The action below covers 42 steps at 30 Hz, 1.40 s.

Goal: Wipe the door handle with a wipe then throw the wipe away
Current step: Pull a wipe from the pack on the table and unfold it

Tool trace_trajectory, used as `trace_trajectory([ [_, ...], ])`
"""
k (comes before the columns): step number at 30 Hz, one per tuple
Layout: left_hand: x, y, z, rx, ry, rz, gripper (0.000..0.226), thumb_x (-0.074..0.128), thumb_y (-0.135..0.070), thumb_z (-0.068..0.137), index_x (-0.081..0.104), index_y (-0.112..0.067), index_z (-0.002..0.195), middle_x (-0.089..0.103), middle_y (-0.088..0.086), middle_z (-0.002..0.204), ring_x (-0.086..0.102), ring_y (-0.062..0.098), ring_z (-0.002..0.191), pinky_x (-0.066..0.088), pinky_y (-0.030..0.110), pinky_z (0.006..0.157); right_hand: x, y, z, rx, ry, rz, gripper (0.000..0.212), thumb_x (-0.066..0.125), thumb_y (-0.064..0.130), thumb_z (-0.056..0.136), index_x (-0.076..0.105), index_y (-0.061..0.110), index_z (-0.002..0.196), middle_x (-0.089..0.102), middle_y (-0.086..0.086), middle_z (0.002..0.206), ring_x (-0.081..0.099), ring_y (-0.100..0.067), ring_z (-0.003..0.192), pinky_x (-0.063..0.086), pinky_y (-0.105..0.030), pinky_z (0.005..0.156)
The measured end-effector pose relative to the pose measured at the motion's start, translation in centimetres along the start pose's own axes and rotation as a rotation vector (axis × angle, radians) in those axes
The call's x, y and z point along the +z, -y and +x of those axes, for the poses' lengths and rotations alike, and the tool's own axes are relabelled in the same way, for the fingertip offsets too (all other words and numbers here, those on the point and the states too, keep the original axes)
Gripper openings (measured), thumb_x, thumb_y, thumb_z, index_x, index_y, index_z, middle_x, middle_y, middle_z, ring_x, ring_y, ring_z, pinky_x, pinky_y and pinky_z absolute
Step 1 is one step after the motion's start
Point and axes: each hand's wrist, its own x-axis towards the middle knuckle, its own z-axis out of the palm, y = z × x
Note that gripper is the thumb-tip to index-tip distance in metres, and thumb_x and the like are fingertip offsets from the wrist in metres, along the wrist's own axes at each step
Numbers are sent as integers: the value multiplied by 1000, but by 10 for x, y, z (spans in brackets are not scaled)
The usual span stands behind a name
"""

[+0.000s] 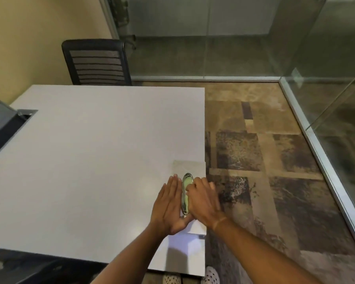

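Note:
A shiny oval metal door handle [186,193] lies near the right edge of the white table [90,160]. It rests on a pale sheet [190,167]. My left hand [168,206] lies flat on the table against the handle's left side, fingers straight and holding nothing. My right hand [203,199] is curled over the handle's right side, fingers bent down onto it. A white wipe [197,227] sticks out from under that hand toward me. How much of the wipe lies beneath the fingers is hidden.
A black mesh office chair [96,62] stands at the table's far side. A grey cable box [6,124] sits at the table's left edge. Glass partitions with metal floor rails [316,140] bound the patterned carpet [264,160] on the right. My shoes [210,276] show below the table.

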Motion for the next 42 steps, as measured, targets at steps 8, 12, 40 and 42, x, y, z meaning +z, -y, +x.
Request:
trace_trajectory([
  [8, 3, 1, 8, 1, 71, 11, 104, 14, -81, 81, -26, -14, 150, -31, 8, 159, -30, 22, 147, -9, 40, 123, -5, 18, 17, 135, 91, -100, 12, 59, 21, 86, 69, 23, 92, 63, -4, 108, 51, -26, 103, 35, -42, 84],
  [12, 2, 3, 8, 0, 87, 10, 105, 24, -76, 81, -29, -15, 148, -30, 9, 158, -29, 25, 147, -8, 41, 123, -2, 29, 17, 162, 122, -124, 15, 57, 15, 87, 69, 23, 90, 64, -4, 108, 50, -28, 105, 35, -44, 83],
  [40, -7, 1, 5, 12, 109, 44, 110, 4, -87, 78, -20, -11, 154, -28, 11, 160, -30, 25, 147, -9, 43, 123, -31, -8, 4, 48, -175, 277, 17, 43, 25, 96, 55, 15, 89, 58, 0, 91, 48, -20, 85, 41, -38, 75],
  [42, -7, 1, 4, 13, 109, 47, 110, 4, -88, 78, -21, -12, 153, -29, 10, 160, -31, 24, 147, -9, 43, 123, -36, -10, 6, 44, -203, 342, 14, 47, 23, 95, 56, 14, 88, 58, 0, 90, 49, -19, 84, 43, -36, 75],
])
